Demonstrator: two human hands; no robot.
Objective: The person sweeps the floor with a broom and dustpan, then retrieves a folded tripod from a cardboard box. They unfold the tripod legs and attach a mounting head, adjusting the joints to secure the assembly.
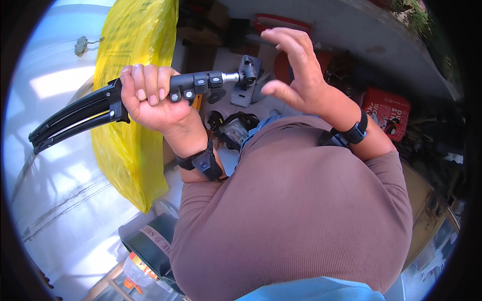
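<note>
My left hand (155, 98) is wrapped round a black folding tripod (187, 85), just by the point where its legs start. The folded legs (75, 118) stick out to the left and lie close together. To the right, the black column with its clamp levers runs into a short silver tube and a dark swivel head with a flat grey holder (245, 93). My right hand (301, 70) is raised beyond that head, fingers apart and thumb out, with nothing in it. A gap shows between this hand and the holder. Both wrists wear black straps.
A large yellow plastic bag (128, 145) hangs beside the white wall at left, behind the tripod. Below it stand a dark green bin (155, 231) and a clear bottle with an orange cap (138, 273). A red printed bag (386, 113) and dark clutter fill the right.
</note>
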